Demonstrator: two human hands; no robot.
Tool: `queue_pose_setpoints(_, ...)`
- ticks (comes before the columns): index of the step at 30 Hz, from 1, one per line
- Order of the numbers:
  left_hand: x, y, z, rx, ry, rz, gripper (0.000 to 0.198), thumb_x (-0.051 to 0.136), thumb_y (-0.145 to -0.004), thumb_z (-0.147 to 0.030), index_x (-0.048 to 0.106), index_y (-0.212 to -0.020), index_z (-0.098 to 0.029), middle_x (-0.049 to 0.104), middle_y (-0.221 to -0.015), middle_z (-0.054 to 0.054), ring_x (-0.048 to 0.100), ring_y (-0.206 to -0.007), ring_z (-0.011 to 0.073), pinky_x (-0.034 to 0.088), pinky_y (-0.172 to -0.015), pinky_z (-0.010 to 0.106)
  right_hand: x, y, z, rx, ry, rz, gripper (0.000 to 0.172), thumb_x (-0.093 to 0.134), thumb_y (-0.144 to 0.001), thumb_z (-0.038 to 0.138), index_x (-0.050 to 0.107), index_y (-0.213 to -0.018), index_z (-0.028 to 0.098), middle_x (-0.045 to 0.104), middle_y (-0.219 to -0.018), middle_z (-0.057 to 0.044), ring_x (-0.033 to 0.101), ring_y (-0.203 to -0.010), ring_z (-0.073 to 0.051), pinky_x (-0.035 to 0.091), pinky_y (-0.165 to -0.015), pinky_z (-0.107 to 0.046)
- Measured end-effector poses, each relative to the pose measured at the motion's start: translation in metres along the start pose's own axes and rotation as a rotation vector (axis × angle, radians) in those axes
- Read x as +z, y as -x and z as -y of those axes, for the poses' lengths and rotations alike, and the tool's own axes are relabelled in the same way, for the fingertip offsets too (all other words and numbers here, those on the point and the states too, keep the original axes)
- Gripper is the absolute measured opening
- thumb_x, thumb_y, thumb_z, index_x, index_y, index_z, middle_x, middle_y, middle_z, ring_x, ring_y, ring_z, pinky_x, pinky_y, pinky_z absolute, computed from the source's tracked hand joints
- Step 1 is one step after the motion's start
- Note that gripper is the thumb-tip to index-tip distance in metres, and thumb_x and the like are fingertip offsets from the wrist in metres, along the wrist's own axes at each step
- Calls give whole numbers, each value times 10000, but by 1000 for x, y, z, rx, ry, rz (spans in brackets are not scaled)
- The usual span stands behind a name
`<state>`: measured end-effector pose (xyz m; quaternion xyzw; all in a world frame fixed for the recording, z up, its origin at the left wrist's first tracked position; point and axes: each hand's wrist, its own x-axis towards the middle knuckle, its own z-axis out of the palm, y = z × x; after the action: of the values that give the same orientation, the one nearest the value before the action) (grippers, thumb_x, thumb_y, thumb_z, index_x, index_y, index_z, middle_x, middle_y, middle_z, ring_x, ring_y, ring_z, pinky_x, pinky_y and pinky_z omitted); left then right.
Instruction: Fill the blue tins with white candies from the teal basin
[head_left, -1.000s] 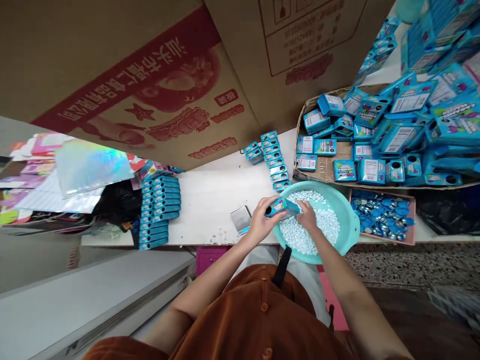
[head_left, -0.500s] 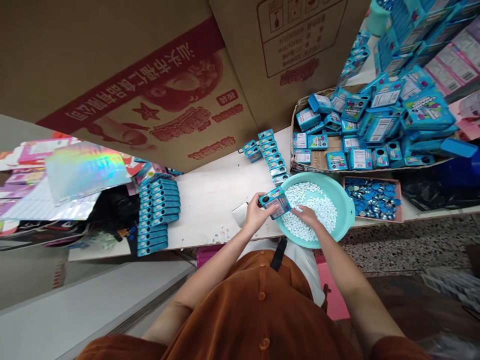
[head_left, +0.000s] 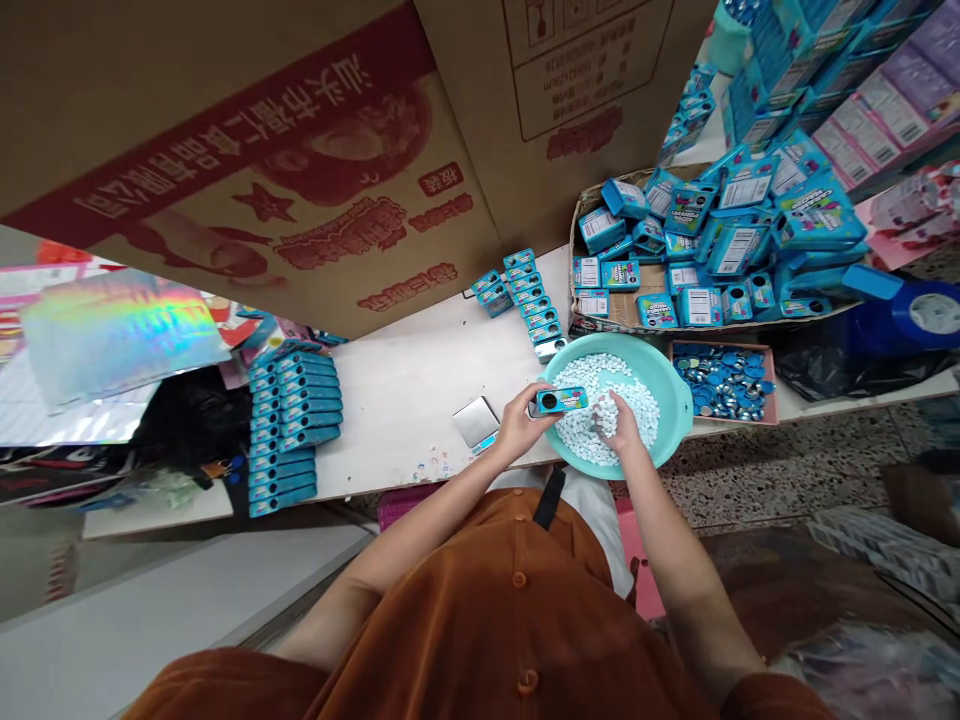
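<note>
My left hand point(head_left: 519, 425) grips a small blue candy box point(head_left: 574, 400) over the left rim of a mint-green basin point(head_left: 679, 405). The box's narrow side faces up, with a dark round hole at its left end. Inside the basin lie many small white candies point(head_left: 577, 432). Just right of the box, my right hand point(head_left: 624, 428) is cupped around a heap of the white candies point(head_left: 604, 412), its fingers partly hidden by them. Left of my left hand, a small flat scale point(head_left: 475, 422) with a blue display rests on the white table point(head_left: 397, 400).
A shallow carton point(head_left: 641, 322) of blue boxes stands behind the basin, with a pink tray point(head_left: 772, 405) of round metallic and blue caps at right. Rows of blue boxes point(head_left: 529, 290) stand beyond; stacked ones point(head_left: 300, 420) at left. A large cardboard box point(head_left: 330, 200) blocks the back.
The box has turned from its broad face to its narrow side with the hole. My right hand has come up from beside the box with a heap of candies. The view has shifted slightly.
</note>
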<state>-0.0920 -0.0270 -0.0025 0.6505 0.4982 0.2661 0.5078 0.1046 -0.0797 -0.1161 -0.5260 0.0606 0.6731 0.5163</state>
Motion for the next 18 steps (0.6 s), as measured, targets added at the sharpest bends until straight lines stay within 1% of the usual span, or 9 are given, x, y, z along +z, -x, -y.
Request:
queue_pose_setpoints(2,3,1,3,9,-52,25,364,694,-703,-260,582,-1046,-209,638,-1077,43,588,-1026,200,446,-923,328,3,13,9,66,-183,1,222,560,-767,407,499,-727,198,520,-523,37,461,-417,-92,351,-357,-185)
queue_pose_setpoints(3,6,1,5,12,-76,35,365,689,-704,-240,581,-1051,-213,639,-1083,42,588,-1031,202,447,-923,332,6,21,15,72,-244,-8,225,550,-773,415,481,-727,205,510,-528,46,452,-416,-85,340,-350,-176)
queue_pose_setpoints(5,14,0,10,25,-124,47,369,675,-700,-195,580,-1056,-219,638,-1094,41,584,-1044,204,450,-923,340,13,36,25,-1,-343,-26,224,532,-783,420,460,-730,215,504,-549,54,444,-422,-76,339,-354,-170)
queue_pose_setpoints(8,30,-2,17,85,-202,87,390,635,-686,-110,584,-1056,-222,634,-1104,41,568,-1066,200,441,-942,351,27,56,39,-116,-435,18,206,501,-799,416,455,-743,223,497,-576,60,436,-433,-66,348,-374,-169)
queue_pose_setpoints(11,45,-3,17,144,-269,130,416,603,-673,-72,590,-1063,-218,641,-1085,40,565,-1044,200,439,-934,353,42,70,47,-215,-441,43,209,479,-807,418,451,-733,225,489,-584,61,438,-444,-67,348,-383,-175)
queue_pose_setpoints(15,57,-1,10,198,-306,183,454,577,-670,-62,591,-1089,-237,647,-1091,23,556,-1055,198,421,-947,357,61,77,45,-337,-368,-32,220,475,-809,418,456,-713,221,486,-581,56,441,-453,-73,350,-389,-186)
queue_pose_setpoints(18,60,0,6,185,-324,204,464,570,-672,-62,596,-1097,-248,647,-1110,17,552,-1077,199,407,-966,365,70,79,40,-422,-331,-83,226,466,-813,418,459,-701,222,480,-569,57,459,-478,-82,385,-433,-201)
